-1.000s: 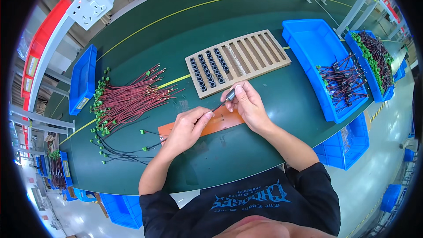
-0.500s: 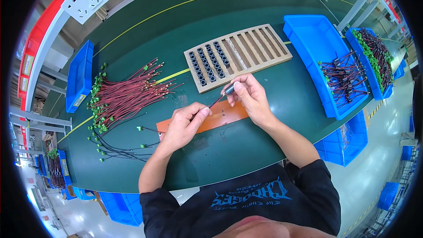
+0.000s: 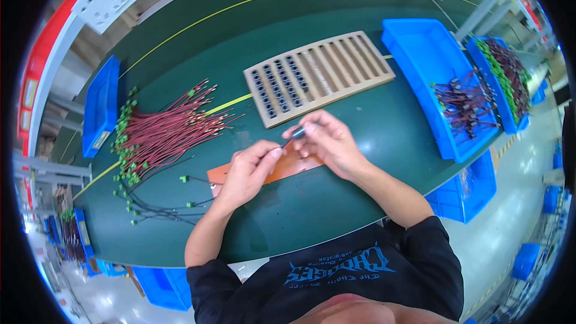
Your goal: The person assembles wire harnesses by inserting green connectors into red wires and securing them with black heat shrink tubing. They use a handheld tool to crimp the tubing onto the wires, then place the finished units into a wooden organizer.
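My right hand (image 3: 331, 145) pinches a short black cylinder (image 3: 298, 134) between thumb and fingers. Close to its left, my left hand (image 3: 247, 173) is closed on a thin dark wire (image 3: 286, 144) that reaches to the cylinder's end. Whether the wire passes inside the cylinder is too blurred to tell. Beneath both hands lies an orange board (image 3: 295, 168), partly covered by them. A green connector (image 3: 184, 178) on a dark wire sticks out left of my left hand. Beyond the hands, a wooden slotted rack (image 3: 354, 88) holds several rows of black cylinders (image 3: 279, 84) in its left slots.
Red wires (image 3: 171, 123) with green connectors are heaped on the green table at left, with loose dark wires (image 3: 157, 209) nearer me. An upright blue tray (image 3: 101, 108) stands behind them. At right, a blue bin (image 3: 414, 45) holds finished-looking wire pieces (image 3: 465, 105); another full bin (image 3: 507, 84) adjoins it.
My right hand has shifted left with the black cylinder, bringing it closer to my left hand. Less wire shows between them. The whole view has shifted slightly.
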`<state>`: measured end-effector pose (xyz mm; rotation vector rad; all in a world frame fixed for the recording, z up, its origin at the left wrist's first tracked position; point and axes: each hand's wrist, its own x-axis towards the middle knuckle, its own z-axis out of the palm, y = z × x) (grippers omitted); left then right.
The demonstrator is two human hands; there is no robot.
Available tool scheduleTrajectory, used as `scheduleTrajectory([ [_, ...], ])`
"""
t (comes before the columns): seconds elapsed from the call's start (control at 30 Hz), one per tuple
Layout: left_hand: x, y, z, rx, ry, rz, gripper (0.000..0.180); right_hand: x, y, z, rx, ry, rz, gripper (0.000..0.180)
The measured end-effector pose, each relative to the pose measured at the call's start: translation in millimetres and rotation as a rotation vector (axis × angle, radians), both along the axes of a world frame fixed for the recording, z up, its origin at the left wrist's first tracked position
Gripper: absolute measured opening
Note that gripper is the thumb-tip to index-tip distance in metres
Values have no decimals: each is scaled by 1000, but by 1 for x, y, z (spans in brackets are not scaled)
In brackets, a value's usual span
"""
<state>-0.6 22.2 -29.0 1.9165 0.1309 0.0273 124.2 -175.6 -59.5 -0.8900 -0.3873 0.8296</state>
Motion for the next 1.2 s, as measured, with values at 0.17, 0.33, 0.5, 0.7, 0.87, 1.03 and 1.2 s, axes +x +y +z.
scheduleTrajectory([
  [0.17,3,-19,-17,-293,-78,100,41,-17,7,-14,42,125,195,30],
  [0.33,4,-34,7,-293,24,181,40,-8,9,-17,209,84,132,32],
  [0.5,-13,27,13,122,84,-19,16,35,-11,-8,307,9,-194,34],
  [0.7,-7,28,10,316,20,-9,22,38,-8,-8,342,56,-135,31],
  [0.87,-9,6,3,315,-9,-95,16,-18,5,-7,207,8,275,31],
  [1.03,-27,10,28,640,-166,-108,11,-9,-7,0,117,-31,239,37],
  [1.2,-52,18,31,514,-127,-76,12,-45,30,-3,105,-87,425,40],
])
